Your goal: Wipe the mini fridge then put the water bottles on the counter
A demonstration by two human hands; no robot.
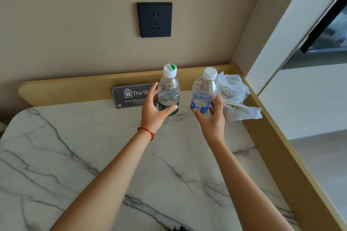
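Two clear water bottles with white caps stand at the back of the white marble counter (pixel 93 155). The green-label bottle (pixel 169 90) is upright, and my left hand (pixel 153 110) wraps around its lower part. The blue-label bottle (pixel 203 92) leans slightly to the right, with my right hand (pixel 214 116) gripping its base. Both bottles look nearly empty. Whether their bases touch the counter I cannot tell. The mini fridge is not in view.
A dark sign (pixel 131 95) leans against the tan wooden rim (pixel 75 88) behind the green-label bottle. A crumpled white plastic bag (pixel 236 99) lies in the back right corner. A black wall socket (pixel 155 19) sits above. The rim continues along the right edge (pixel 281 155).
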